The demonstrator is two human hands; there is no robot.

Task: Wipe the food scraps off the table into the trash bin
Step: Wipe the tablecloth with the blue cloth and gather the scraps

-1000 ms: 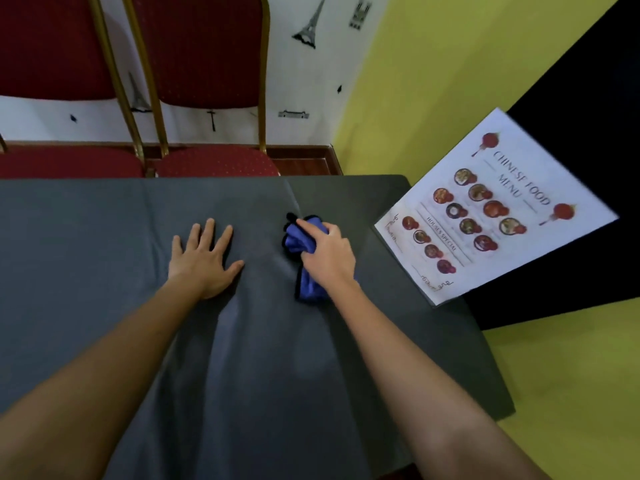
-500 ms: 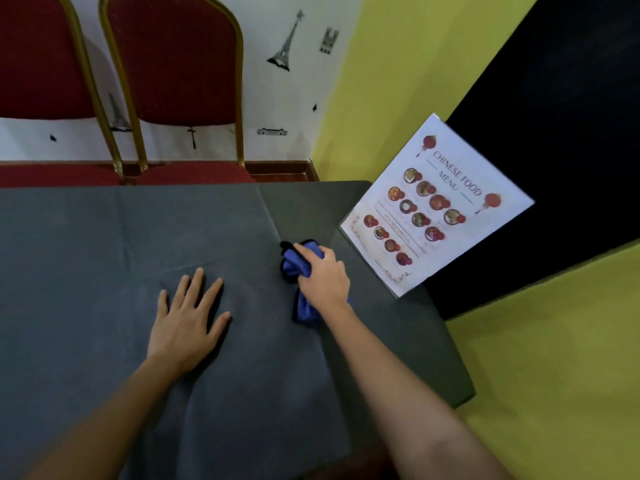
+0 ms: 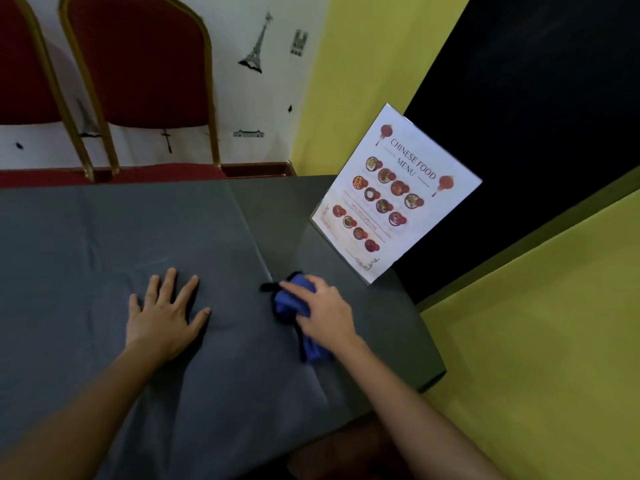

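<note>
A table under a dark grey cloth (image 3: 104, 237) fills the lower left of the head view. My right hand (image 3: 325, 318) presses a crumpled blue wiping cloth (image 3: 289, 306) with a black edge onto the table near its right side. Part of the cloth sticks out below my wrist. My left hand (image 3: 166, 315) lies flat on the tablecloth with fingers spread, to the left of the cloth. No food scraps and no trash bin show in this view.
A standing "Chinese Food Menu" card (image 3: 394, 199) sits at the table's right edge, just beyond my right hand. Two red chairs with gold frames (image 3: 138, 64) stand behind the far edge. A yellow and black wall (image 3: 519, 306) runs along the right side.
The view has tilted up, so both hands sit lower in frame. My right hand with the blue cloth has slid toward the near right of the table, away from the far edge.
</note>
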